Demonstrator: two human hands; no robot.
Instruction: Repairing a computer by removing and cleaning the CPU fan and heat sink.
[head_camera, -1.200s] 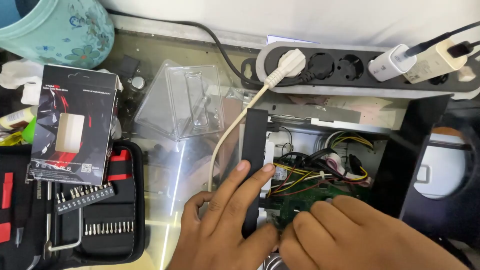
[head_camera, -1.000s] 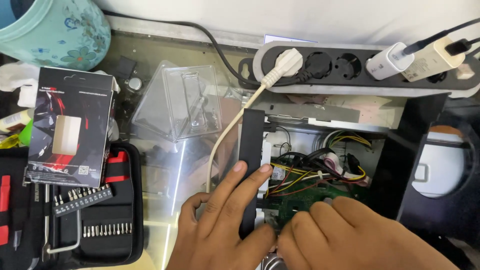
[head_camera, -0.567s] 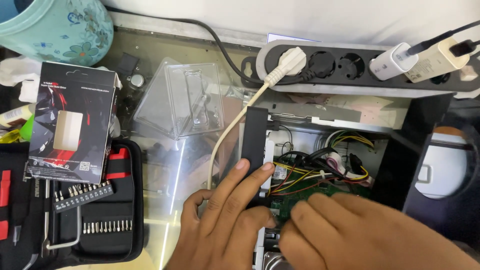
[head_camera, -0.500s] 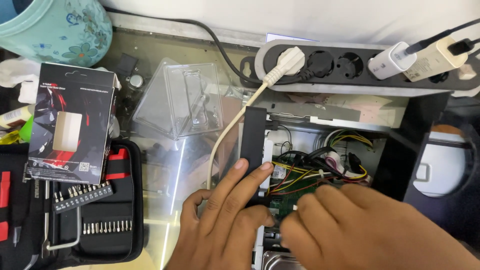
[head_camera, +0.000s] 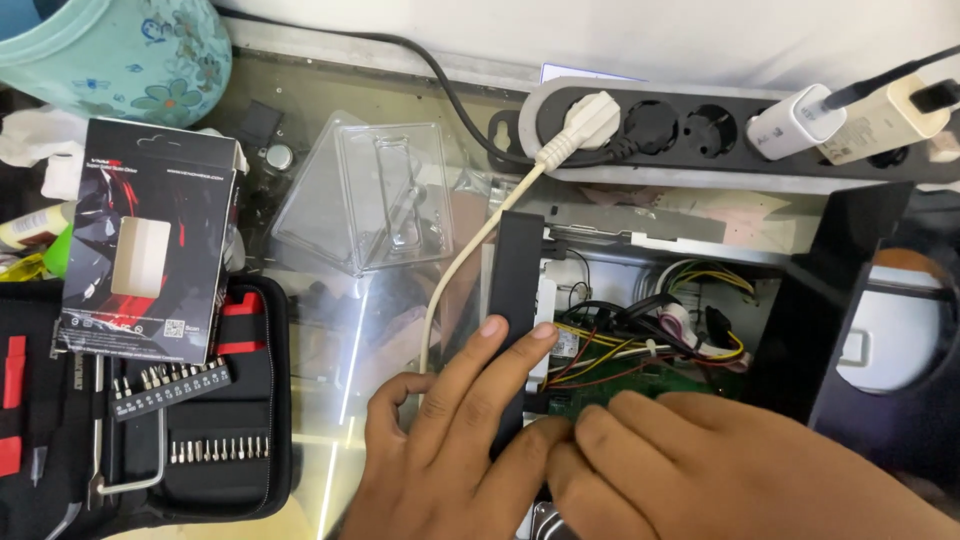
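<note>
An open computer case (head_camera: 520, 260) lies on the glass table, with yellow, red and black wires (head_camera: 650, 340) and a green circuit board (head_camera: 640, 385) inside. My left hand (head_camera: 450, 440) rests on the case's black left wall, its index and middle fingers stretched over the edge toward the wires. My right hand (head_camera: 720, 470) lies flat over the green board, fingertips meeting the left hand's fingers. What lies under the right palm is hidden. Neither hand visibly grips anything.
A black power strip (head_camera: 720, 130) with a white plug (head_camera: 590, 120) and two chargers lies behind the case. A clear plastic blister shell (head_camera: 370, 200), a black product box (head_camera: 150, 250) and an open screwdriver bit kit (head_camera: 170, 420) sit left. A teal flowered container (head_camera: 120, 50) stands far left.
My right hand has slid left and down over the green board, closing up against the left hand's fingers. The left hand stays on the case wall.
</note>
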